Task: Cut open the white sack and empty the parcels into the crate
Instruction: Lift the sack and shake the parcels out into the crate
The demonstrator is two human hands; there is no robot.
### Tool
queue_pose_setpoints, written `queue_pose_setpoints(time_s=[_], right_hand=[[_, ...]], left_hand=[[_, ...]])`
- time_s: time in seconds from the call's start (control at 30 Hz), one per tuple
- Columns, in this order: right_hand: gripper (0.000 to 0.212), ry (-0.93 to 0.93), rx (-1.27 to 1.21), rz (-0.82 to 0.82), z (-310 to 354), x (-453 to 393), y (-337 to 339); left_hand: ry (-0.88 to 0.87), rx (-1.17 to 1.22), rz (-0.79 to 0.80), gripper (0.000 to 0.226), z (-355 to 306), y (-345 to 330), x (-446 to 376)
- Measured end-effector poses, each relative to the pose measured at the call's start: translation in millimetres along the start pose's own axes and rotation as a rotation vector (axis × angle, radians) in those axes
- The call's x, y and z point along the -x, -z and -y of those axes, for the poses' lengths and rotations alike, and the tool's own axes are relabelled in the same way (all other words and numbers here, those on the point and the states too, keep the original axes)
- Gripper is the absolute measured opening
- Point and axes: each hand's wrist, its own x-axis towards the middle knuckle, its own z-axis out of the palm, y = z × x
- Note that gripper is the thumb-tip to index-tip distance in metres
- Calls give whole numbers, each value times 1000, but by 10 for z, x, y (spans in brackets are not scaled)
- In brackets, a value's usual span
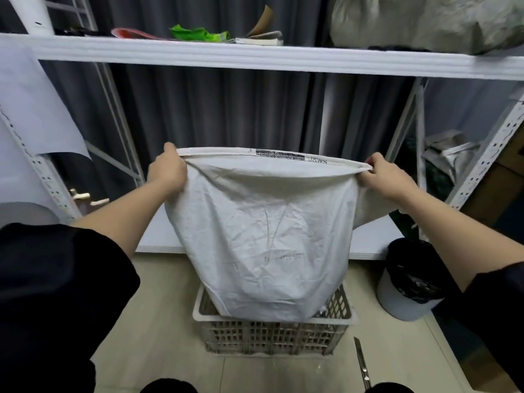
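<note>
The white sack [263, 236] hangs upside down between the two hands, its sewn hem with a strip of black print stretched flat at the top and its lower end sunk into the crate [272, 333]. The left hand [167, 168] is closed on the hem's left corner, fingers curled over the fabric; the right hand [382, 174] pinches the right corner the same way, so the hem runs taut and nearly level from one to the other. Both forearms are bare, with dark sleeves [56, 293] bunched above the elbows.

The crate is a pale plastic one with lattice walls, standing on the tiled floor [158, 350] just in front of a low white shelf board. The sack's body fills most of the crate's opening; something pale and crumpled shows at the crate's right inner edge, possibly a parcel, though it is too hidden to be sure.

A box cutter [363, 364] lies on the floor just right of the crate, apart from it. Farther right stands a round bin [408, 282] lined with a black bag. Behind hangs a grey curtain [226, 109], and the upper shelf [255, 59] of the white rack carries a green cloth [198, 34] and a book [259, 39]
</note>
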Motion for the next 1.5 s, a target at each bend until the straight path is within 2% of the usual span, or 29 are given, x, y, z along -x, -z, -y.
queue_pose_setpoints(time_s=[0.07, 0.1, 0.17, 0.27, 0.33, 0.4, 0.53, 0.63, 0.7, 0.73, 0.8, 0.83, 0.9, 0.93, 0.97, 1.0, 1.1, 1.13, 1.2, 1.27, 1.33, 1.4, 1.5], right_hand=[[53, 10, 47, 188, -2, -4, 120], [55, 18, 117, 231, -8, -20, 157], [42, 0, 171, 178, -30, -36, 190], [20, -16, -120, 3, 36, 18, 113], [17, 45, -345, -40, 234, 75, -25], [20, 110, -471, -21, 506, 125, -193], [21, 110, -741, 7, 827, 207, -425], [21, 153, -748, 114, 860, 324, -437], [35, 234, -619, 153, 862, 393, -496], [51, 257, -561, 165, 872, 414, -543], [105, 320, -368, 186, 911, 433, -666], [126, 363, -263, 186, 934, 420, -737], [140, 387, -164, 144, 973, 362, -841], [140, 378, -168, 122, 993, 332, -848], [136, 378, -179, 123, 1012, 311, -837], [123, 376, -170, 145, 1032, 295, -806], [45, 315, -141, 172, 1029, 233, -735], [30, 280, -175, 155, 1025, 204, -719], [30, 268, -234, 109, 1043, 152, -644], [30, 284, -257, 20, 1147, 79, -493], [30, 310, -382, -56, 1334, 29, -307], [31, 374, -558, -88, 1513, 2, -112], [26, 511, -665, -119, 1668, 29, 184]], left_hand=[[70, 99, -47, 32, -54, -34, 25], [70, 139, -66, 32, -64, -41, 29], [12, 186, -67, 32, -87, -28, 50], [-128, 202, 59, 49, -206, 33, 124], [-260, 165, 171, 55, -371, -9, 215], [-359, 119, 245, 50, -570, -129, 354], [-340, 121, 284, 37, -784, -338, 518], [-335, 142, 214, 22, -739, -334, 482], [-344, 247, 122, 30, -699, -314, 451], [-360, 338, 113, 32, -704, -290, 456], [-403, 598, 190, 26, -783, -202, 530], [-413, 735, 257, 19, -851, -148, 582], [-379, 931, 364, 10, -969, -50, 667], [-341, 1002, 391, 15, -1002, -21, 681], [-299, 1056, 396, 20, -1008, 0, 679], [-272, 1072, 384, 24, -1000, 12, 670], [-393, 841, 291, 14, -914, 2, 646], [-471, 723, 257, 20, -871, -10, 622], [-563, 449, 266, 48, -782, 9, 575], [-589, 65, 305, 71, -724, 0, 544], [-652, -297, 187, 99, -734, -76, 551], [-663, -352, 33, 118, -809, -114, 552], [-647, -222, -97, 117, -962, -36, 444]])
